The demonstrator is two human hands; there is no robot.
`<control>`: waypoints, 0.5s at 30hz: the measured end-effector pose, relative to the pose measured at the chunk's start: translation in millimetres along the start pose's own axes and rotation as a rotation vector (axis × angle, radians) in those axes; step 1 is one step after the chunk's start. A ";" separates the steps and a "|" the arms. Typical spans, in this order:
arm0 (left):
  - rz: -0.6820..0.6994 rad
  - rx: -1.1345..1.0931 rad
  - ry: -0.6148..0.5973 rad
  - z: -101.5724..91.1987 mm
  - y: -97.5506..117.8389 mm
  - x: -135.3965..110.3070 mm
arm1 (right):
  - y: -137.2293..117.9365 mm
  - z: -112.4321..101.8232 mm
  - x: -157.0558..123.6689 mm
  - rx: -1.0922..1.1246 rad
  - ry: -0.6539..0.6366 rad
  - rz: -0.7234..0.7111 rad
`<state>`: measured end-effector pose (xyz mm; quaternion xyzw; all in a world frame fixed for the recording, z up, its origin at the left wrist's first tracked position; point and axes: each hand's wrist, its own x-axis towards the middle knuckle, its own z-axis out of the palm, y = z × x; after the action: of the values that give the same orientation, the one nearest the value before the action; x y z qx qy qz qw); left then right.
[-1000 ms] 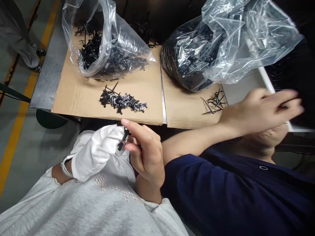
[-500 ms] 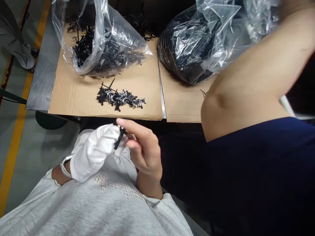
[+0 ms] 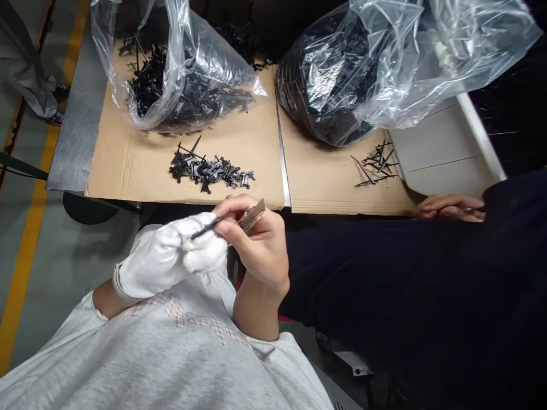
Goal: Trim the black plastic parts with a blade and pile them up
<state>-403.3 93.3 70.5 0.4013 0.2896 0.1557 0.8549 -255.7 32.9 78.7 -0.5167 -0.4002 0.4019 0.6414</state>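
Note:
My left hand (image 3: pixel 171 256), in a white glove, is closed around a slim black plastic part (image 3: pixel 205 228) above my lap. My right hand (image 3: pixel 260 245) is bare; its thumb and index finger meet at the far end of that part. A short flat metal blade (image 3: pixel 253 215) sticks up from between the right fingers, its lower end hidden in the hand. Just beyond both hands, on the cardboard (image 3: pixel 128 165), lies a small pile of black plastic parts (image 3: pixel 211 171).
A clear bag of black parts (image 3: pixel 188 97) lies open behind the pile, and a fuller bag (image 3: pixel 329 80) stands to its right. Thin black pieces (image 3: pixel 378 165) lie beside a white tray (image 3: pixel 453 148). A co-worker's hand (image 3: pixel 450 206) rests near the tray, close on my right.
My right hand has turned, bringing the blade into view. The black part has tilted flatter in my gloved fingers. The co-worker's arm has dropped from over the table, uncovering the tray and thin pieces.

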 end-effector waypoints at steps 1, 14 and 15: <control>-0.006 -0.010 -0.025 -0.5 0.5 1.1 | -1.3 0.0 0.9 -0.005 0.004 0.025; 0.251 0.507 0.521 -54.4 -6.8 71.8 | 50.0 -11.3 70.2 -0.424 -0.168 0.136; 0.260 0.635 0.548 -61.4 -3.7 76.7 | 52.9 -18.1 79.1 -0.540 -0.154 0.121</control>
<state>-381.1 165.8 7.9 0.6213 0.4862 0.2658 0.5541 -216.1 107.7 31.8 -0.6596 -0.5089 0.3563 0.4231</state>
